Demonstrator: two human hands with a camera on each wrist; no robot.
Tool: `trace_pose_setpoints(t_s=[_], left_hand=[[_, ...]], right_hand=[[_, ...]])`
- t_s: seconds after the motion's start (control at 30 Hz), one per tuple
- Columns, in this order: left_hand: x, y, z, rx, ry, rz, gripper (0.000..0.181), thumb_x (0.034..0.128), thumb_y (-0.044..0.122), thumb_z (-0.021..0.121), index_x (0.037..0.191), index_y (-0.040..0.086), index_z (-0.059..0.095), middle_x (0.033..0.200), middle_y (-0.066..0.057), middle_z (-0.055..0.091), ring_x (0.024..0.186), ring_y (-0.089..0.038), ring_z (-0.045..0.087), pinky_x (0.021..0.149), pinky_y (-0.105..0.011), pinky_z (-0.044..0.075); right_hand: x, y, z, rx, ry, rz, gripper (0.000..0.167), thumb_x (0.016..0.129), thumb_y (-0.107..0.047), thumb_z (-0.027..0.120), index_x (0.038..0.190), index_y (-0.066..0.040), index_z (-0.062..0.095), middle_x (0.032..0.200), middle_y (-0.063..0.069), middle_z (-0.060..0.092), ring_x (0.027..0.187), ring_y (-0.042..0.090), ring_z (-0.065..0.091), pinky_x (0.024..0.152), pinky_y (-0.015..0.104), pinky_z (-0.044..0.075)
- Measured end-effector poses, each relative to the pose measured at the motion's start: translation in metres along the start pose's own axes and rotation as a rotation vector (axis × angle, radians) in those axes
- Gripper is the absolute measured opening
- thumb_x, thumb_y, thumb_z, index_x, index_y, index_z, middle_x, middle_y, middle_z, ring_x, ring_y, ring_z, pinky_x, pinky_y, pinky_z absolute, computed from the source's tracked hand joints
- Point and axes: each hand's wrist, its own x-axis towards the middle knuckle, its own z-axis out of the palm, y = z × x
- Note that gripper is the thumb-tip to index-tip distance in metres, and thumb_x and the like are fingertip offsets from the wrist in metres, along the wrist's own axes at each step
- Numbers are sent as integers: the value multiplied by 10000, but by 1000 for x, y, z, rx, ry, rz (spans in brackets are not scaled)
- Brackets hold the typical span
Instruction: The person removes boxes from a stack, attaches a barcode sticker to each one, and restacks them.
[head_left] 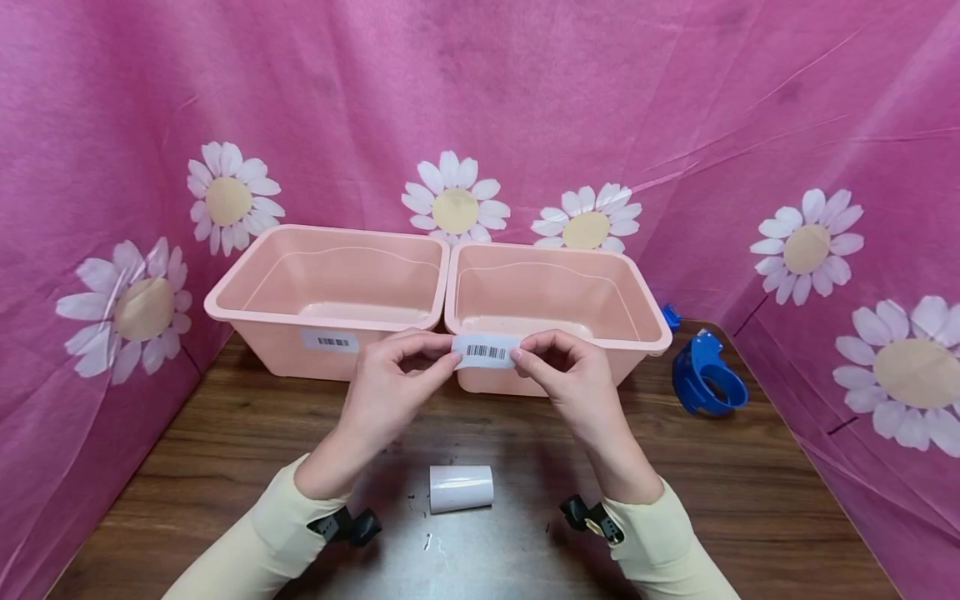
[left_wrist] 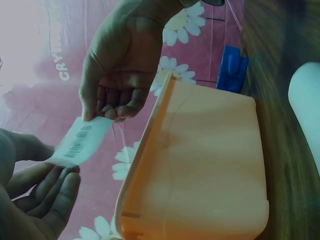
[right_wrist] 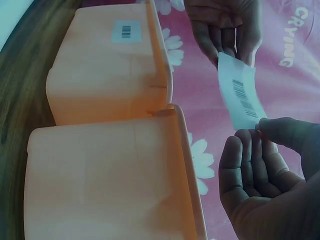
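A white barcode label [head_left: 486, 352] is stretched between both hands, in front of the right pink bin [head_left: 558, 254]. My left hand [head_left: 390, 379] pinches its left end between thumb and fingers. At the other end, the thumb and fingers of my right hand [head_left: 577, 379] pinch it too. In the right wrist view the label [right_wrist: 240, 92] bends slightly and stands apart from the bin's wall [right_wrist: 105, 175]. Beside it, the left pink bin [head_left: 258, 342] bears a similar barcode label [head_left: 331, 341] on its front.
A roll of white labels [head_left: 461, 488] lies on the wooden table [head_left: 300, 433] between the forearms. To the right of the bins stands a blue tape dispenser [head_left: 707, 375]. Pink cloth with daisies [head_left: 480, 92] hangs behind and at both sides.
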Motion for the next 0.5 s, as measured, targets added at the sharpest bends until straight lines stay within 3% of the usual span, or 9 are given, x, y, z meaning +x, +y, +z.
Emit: trace_pose_setpoints(t_s=[0.2, 0.5], left_hand=[[4, -3, 2, 10, 45, 20, 161, 943, 65, 894, 1104, 55, 886, 1066, -133, 859, 808, -46, 710, 742, -159, 603], [9, -10, 15, 18, 45, 61, 88, 924, 66, 901, 1009, 81, 882, 924, -96, 850, 747, -49, 679, 709, -163, 567]], right_hand=[[-2, -2, -4, -7, 19, 12, 189, 1002, -75, 840, 1084, 80, 770, 880, -56, 744, 841, 118, 731, 785, 222, 628], [-5, 0, -15, -50, 59, 36, 206, 995, -103, 859, 1094, 58, 777, 927, -31, 743, 823, 127, 742, 791, 233, 667]])
